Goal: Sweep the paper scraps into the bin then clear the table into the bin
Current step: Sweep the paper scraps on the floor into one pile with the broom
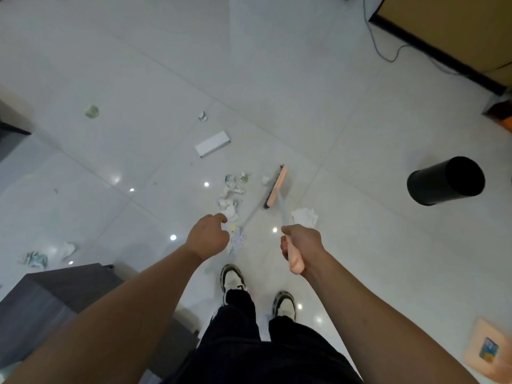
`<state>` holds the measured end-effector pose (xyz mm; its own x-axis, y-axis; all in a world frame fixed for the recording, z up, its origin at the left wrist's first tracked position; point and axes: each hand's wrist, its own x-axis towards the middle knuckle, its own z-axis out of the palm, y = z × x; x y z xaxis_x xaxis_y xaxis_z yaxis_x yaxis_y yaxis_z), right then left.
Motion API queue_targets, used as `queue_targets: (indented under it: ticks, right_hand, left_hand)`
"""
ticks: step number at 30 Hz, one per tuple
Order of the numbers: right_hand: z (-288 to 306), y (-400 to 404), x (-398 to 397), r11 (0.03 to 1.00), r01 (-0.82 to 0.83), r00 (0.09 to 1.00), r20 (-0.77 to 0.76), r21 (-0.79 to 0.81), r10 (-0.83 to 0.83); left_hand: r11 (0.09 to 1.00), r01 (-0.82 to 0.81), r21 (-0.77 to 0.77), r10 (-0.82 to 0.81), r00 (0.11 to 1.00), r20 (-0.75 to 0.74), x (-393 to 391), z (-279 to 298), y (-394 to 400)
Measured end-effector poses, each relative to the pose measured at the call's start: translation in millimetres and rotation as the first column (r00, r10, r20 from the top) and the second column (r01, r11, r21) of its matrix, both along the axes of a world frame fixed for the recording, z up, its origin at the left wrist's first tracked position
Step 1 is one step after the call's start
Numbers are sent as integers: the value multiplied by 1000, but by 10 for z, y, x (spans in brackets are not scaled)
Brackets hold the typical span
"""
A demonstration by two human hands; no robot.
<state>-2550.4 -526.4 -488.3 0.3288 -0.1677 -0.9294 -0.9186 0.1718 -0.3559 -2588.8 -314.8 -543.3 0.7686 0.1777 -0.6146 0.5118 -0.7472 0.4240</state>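
Note:
A broom with a peach brush head rests its bristles on the white tiled floor. My right hand is shut on the peach grip at the top of its handle. Left of the brush lies a pile of crumpled paper scraps, and one white scrap lies right of the handle. My left hand hovers over the near end of the pile, fingers curled, with nothing seen in it. The black round bin stands on the floor to the right, apart from the broom.
A white flat box, a green scrap and a small scrap lie farther out. More scraps lie at the left by a dark table. A peach dustpan is at bottom right. My shoes stand below the pile.

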Motion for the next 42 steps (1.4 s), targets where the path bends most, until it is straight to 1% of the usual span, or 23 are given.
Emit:
queue_targets:
  ticks: [4,6,8,10,12,15,18,20,23,26,30,34,36,37,40,42]
  right_hand:
    - [-59,-315,249,985,87,996,-18,-151,-91]
    - [-135,-495,350,974,80,996,-18,-210,-86]
    - [-218,-651,467,974,45,998,-30,-221,-53]
    - [-292,-740,593,985,1,998,-57,-171,-10]
    - [-317,-731,728,990,-93,993,-86,-105,84]
    - [-277,-594,964,973,-231,971,-73,-26,229]
    - [-128,-510,1217,948,-303,950,-50,93,309]
    - [-30,-524,1325,921,-372,925,-33,119,378]
    - [56,-513,1317,836,-541,839,-8,87,544]
    - [95,-377,1063,764,-644,765,10,33,644]
    - [98,-292,551,637,-771,637,24,-5,771]
    - [135,-430,-86,500,-865,501,1,32,866]
    - [179,-554,-440,404,-913,404,-7,57,915]
    - [202,-626,-617,341,-938,341,-13,66,940]
    - [261,-861,-1117,112,-986,108,-31,127,994]
    - [275,-1004,-1432,-1,-986,-7,-39,164,999]
  left_hand:
    - [1000,-9,2,9,1000,19,271,60,-91]
    - [999,-37,8,37,999,8,346,86,-157]
    - [995,-92,24,93,996,-10,397,104,-236]
    - [985,-163,46,164,986,-6,427,108,-322]
    - [966,-246,78,246,969,12,416,109,-436]
    - [923,-372,102,377,925,-36,364,113,-753]
    - [907,-415,69,419,905,-74,302,116,-1164]
    - [899,-436,31,437,898,-52,241,149,-1387]
    - [855,-518,7,518,855,-8,100,220,-1533]
    - [762,-647,32,646,763,30,-184,278,-1529]
    - [601,-795,84,793,606,55,-781,326,-1582]
    - [428,-898,99,897,436,73,-1525,335,-1888]
    - [332,-937,104,937,341,75,-1911,333,-2124]
    - [287,-952,105,953,295,73,-2101,328,-2260]
    - [149,-983,104,986,155,53,-2626,301,-2704]
    - [41,-994,106,998,45,36,-2950,290,-3009]
